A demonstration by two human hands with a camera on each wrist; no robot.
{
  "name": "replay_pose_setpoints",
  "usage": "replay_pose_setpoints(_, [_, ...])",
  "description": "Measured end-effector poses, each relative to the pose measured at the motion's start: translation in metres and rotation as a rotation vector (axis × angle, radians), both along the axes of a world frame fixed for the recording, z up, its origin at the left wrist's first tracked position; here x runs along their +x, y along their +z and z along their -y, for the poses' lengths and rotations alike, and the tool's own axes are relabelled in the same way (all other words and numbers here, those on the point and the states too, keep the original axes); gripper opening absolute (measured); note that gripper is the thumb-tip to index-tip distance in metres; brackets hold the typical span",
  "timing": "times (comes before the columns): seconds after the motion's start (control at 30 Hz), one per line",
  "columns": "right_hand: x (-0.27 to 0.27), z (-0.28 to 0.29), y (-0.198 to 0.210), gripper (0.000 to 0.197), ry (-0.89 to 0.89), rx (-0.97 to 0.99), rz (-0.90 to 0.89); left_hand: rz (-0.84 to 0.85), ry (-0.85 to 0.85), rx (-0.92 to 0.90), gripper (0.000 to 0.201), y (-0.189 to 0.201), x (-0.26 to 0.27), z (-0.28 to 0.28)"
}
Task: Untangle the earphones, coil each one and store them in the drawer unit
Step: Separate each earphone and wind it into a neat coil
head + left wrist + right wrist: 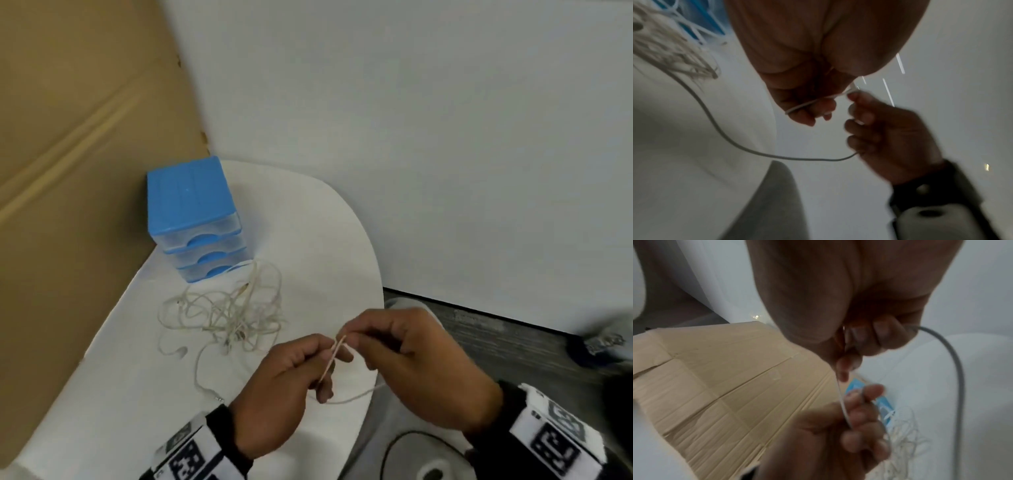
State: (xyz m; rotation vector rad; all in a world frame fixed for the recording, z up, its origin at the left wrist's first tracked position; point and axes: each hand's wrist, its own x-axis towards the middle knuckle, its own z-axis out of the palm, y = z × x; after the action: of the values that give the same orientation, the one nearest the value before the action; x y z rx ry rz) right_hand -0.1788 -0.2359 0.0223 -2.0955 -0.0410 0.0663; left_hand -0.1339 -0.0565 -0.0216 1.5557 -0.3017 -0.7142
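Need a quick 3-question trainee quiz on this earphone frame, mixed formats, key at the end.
1. True or false: all three drawers of the blue drawer unit are shut.
2. Multiple choice: the tangled pile of earphones lies A) inside a drawer, B) on the white table in front of the drawer unit, C) on the floor.
3. Fill in: both the left hand and the right hand pinch one white ____ between them.

Key: 1 true; 2 B; 3 cable, which trails from the right hand across the table toward the pile.
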Motion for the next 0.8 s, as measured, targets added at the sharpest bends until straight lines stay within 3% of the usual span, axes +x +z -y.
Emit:
replay_pose_setpoints(0.1, [0.005,0.007,-0.025,0.006,-0.202,0.073,0.084,-0.207,-0.024,-0.101,0.029,0.009,0.001,-0.002])
replay_pose_setpoints(0.2, [0.003,0.0,-0.038,0.007,-0.183,0.088,0.085,-0.283,-0.139,-0.13,0.026,0.022,0.008,-0.013])
replay_pose_setpoints(0.27, [-0.001,-0.008,-0.043,0.012,-0.087,0.068,0.03,-0.359,-0.026,-0.242,0.021,0.029,0.013,-0.017])
replay_pose_setpoints(0.37, [-0.009,-0.026,-0.043,0.02,0.206,0.014,-0.151,-0.457,0.274,-0.424,0.023,0.028,0.02,-0.016])
replay_pose_setpoints(0.47, [-0.017,-0.038,-0.024,0.023,0.42,-0.022,-0.233,-0.33,0.339,-0.338,0.025,0.021,0.018,-0.013])
replay_pose_setpoints(0.53, [-0.016,-0.035,-0.007,0.019,0.453,-0.022,-0.217,-0.082,0.308,-0.127,0.023,0.014,0.012,-0.013])
replay_pose_setpoints(0.6, [-0.012,-0.026,0.005,0.016,0.388,0.045,-0.156,0.182,0.203,0.081,0.023,0.013,0.006,-0.013])
replay_pose_setpoints(0.67, [-0.006,-0.017,0.008,0.02,0.225,0.109,-0.035,0.238,0.036,0.14,0.025,0.016,0.002,-0.011])
replay_pose_setpoints(0.73, [0.002,-0.006,0.001,0.019,0.034,0.137,0.081,0.011,-0.037,-0.009,0.026,0.025,0.0,-0.009])
replay_pose_setpoints(0.8, [0.006,0.0,-0.01,0.02,-0.104,0.133,0.1,-0.214,-0.007,-0.186,0.026,0.035,0.001,-0.01])
